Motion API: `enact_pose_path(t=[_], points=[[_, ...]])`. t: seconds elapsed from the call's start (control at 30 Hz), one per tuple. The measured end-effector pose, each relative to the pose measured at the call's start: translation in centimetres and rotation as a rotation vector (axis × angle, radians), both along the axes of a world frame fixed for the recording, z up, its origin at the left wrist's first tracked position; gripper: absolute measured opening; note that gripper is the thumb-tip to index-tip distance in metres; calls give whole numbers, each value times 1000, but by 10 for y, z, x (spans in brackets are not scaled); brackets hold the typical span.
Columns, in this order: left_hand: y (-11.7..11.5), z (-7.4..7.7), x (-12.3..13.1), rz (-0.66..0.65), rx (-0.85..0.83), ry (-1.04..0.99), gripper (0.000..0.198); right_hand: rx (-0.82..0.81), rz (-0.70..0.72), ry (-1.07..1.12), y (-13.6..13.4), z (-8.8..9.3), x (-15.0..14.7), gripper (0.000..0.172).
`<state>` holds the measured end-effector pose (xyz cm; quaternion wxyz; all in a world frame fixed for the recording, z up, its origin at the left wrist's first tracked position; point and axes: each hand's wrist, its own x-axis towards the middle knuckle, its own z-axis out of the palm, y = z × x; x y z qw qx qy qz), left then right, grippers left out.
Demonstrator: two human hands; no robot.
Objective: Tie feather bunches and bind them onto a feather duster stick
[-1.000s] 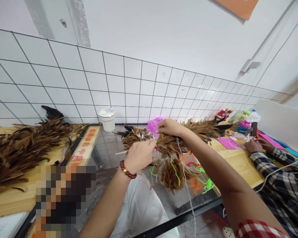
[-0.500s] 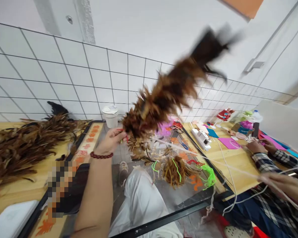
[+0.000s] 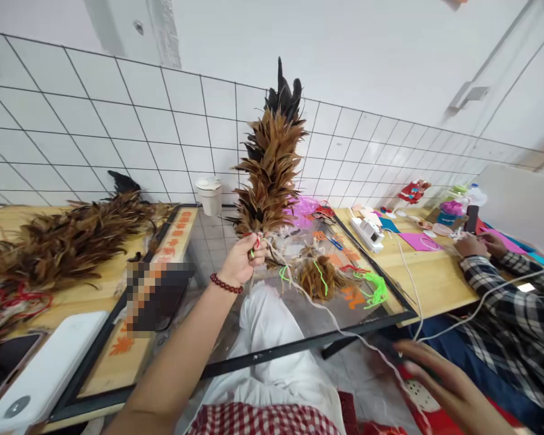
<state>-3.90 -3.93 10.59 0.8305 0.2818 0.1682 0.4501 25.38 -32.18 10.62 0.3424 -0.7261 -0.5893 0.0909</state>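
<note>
Feathers point(image 3: 272, 163), brown and black-topped, stand upright in a long layered bundle over the black-framed glass table point(image 3: 299, 345), fingers of our left hand point(image 3: 242, 260) pinching their base. We judge them light, soft, easily bent, best held at that base, which our grip partly hides. Through blur we cannot tell how our right hand point(image 3: 448, 383) sets its fingers around a dark object point(image 3: 390, 347).

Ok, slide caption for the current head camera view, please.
Left hand holds a feather bundle upright by its base; more feathers lie to the left.
</note>
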Motion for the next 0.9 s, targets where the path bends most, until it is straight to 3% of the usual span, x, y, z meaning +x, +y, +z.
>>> enact_pose_path(t=[0.03,0.17,0.23,0.3,0.4,0.53,0.7,0.8,0.9], points=[[-12,-4,1,-8,4,12,16,-38,149,99,18,-7,-15,30],[-58,-13,0,-23,25,-3,16,144,400,442,111,-27,-102,43],[-74,-17,-7,-3,45,-36,17,158,516,650,146,-35,-143,48],[-85,-21,-18,26,66,-62,20,17,612,861,165,-42,-169,39],[-92,-26,-32,17,88,-51,17,-136,577,1163,175,-47,-180,39],[-78,-27,-36,-26,87,27,6,-102,488,1342,196,-46,-173,33],[-34,-34,-23,20,54,-18,9,-99,442,1431,239,-50,-173,19],[-10,-46,-19,38,-24,56,20,-95,413,1613,254,-55,-174,29],[5,-60,-21,62,-58,94,23,33,525,1666,263,-59,-172,32]])
